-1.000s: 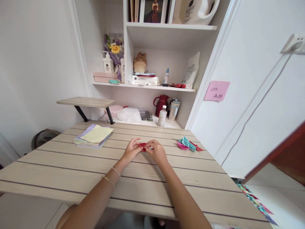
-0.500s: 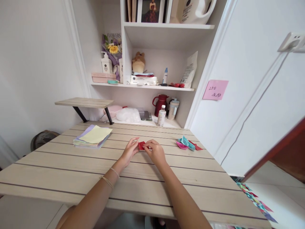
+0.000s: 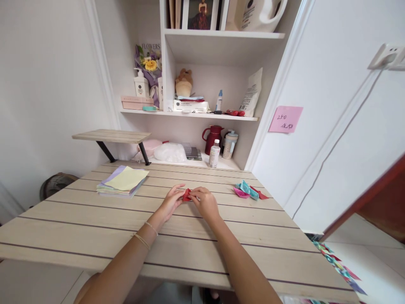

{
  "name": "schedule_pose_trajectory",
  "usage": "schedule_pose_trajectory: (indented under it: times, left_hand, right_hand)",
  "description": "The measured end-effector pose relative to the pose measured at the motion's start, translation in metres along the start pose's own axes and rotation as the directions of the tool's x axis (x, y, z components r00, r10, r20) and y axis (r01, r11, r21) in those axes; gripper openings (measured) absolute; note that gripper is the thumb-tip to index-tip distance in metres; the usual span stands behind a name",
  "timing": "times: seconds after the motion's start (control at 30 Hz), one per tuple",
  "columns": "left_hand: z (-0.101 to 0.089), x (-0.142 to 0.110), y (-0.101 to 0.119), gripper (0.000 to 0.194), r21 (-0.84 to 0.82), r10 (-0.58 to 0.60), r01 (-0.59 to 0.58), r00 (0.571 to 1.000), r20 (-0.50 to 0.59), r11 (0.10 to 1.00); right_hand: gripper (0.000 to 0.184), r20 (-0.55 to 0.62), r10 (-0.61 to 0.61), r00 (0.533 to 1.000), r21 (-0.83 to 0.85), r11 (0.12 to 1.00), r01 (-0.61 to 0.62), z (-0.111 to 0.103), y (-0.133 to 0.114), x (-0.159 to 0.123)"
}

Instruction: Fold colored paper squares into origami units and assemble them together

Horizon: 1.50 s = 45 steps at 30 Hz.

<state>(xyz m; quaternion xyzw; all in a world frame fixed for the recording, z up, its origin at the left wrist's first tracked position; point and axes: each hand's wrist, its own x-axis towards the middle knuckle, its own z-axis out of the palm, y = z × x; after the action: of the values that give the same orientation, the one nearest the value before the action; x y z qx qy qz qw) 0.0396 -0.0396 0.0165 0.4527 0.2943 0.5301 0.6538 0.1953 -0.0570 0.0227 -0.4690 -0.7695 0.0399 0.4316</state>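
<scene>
A small piece of folded red paper (image 3: 187,195) is held between my two hands, just above the middle of the table. My left hand (image 3: 172,201) grips its left side, with the thumb and fingers around the edge. From the right, my right hand (image 3: 205,202) pinches it between thumb and fingertips. The fingers cover part of the paper, so its full shape is hidden. Over to the right lie folded paper boats (image 3: 248,190) in blue, pink and red, grouped close together.
On the left of the wooden table (image 3: 190,249) lies a stack of coloured paper sheets (image 3: 123,181), yellow on top. Behind it stands a small raised shelf (image 3: 112,135) on black legs. A bottle (image 3: 214,154) and a dark red jug (image 3: 212,138) stand at the back.
The red paper has turned and looks narrower and more upright between my fingers. My right hand has shifted slightly left. Everything else looks the same.
</scene>
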Motion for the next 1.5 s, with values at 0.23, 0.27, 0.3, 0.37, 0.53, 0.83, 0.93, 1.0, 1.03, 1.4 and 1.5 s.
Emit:
schedule_pose_trajectory:
  times: [0.23,0.27,0.3,0.37,0.53,0.83,0.93,1.0,1.03,1.4,1.5]
  left_hand:
    - [-0.001,0.004,-0.002,0.022,-0.125,-0.074,0.077,0.997,0.026,0.989]
    - [-0.001,0.005,-0.003,0.020,-0.137,-0.092,0.097,0.995,0.041,0.986]
    - [-0.001,0.005,-0.003,0.019,-0.144,-0.103,0.110,0.993,0.053,0.984]
    - [-0.001,0.005,-0.003,0.019,-0.145,-0.104,0.112,0.993,0.062,0.983]
    - [-0.004,0.006,-0.002,0.025,-0.134,-0.051,0.055,0.998,0.032,0.989]
    - [-0.002,0.007,-0.002,0.029,-0.129,-0.011,0.013,1.000,0.021,0.992]
    - [-0.005,0.006,0.006,0.031,0.193,0.105,-0.084,0.989,-0.103,0.978]
    - [-0.016,0.005,0.018,0.031,0.602,0.379,-0.192,0.903,-0.200,0.775]
    - [-0.024,0.003,0.026,0.032,0.776,0.522,-0.210,0.835,-0.175,0.595]
    - [-0.117,-0.003,0.043,0.034,0.824,0.687,0.566,0.586,-0.429,0.032]
    - [-0.115,-0.004,0.047,0.022,0.852,0.715,0.523,0.585,-0.383,0.028]
  right_hand:
    - [0.013,-0.016,0.025,1.000,-0.017,1.000,-0.025,-0.007,-0.006,0.002]
    - [0.012,-0.026,0.039,0.999,-0.014,0.999,-0.039,-0.008,-0.006,0.003]
    - [0.012,-0.032,0.052,0.998,-0.003,0.999,-0.052,-0.008,-0.006,0.003]
    - [0.012,-0.024,0.076,0.997,0.043,0.996,-0.075,-0.008,-0.005,0.004]
    - [0.048,0.031,0.161,0.986,0.272,0.948,-0.163,-0.009,0.001,0.006]
    - [0.016,0.087,-0.003,0.996,0.069,0.998,-0.003,-0.015,0.005,0.004]
    - [0.016,0.056,-0.029,0.998,-0.016,0.999,0.030,-0.024,0.009,0.005]
    - [0.019,-0.046,-0.001,0.999,-0.069,0.998,-0.002,-0.033,0.017,0.006]
    - [0.021,-0.111,0.038,0.993,-0.097,0.994,-0.049,-0.039,0.022,0.007]
    - [0.032,-0.612,0.604,0.510,-0.056,0.610,-0.791,-0.089,0.105,-0.026]
    - [0.042,-0.614,0.604,0.508,-0.043,0.617,-0.786,-0.090,0.108,-0.026]
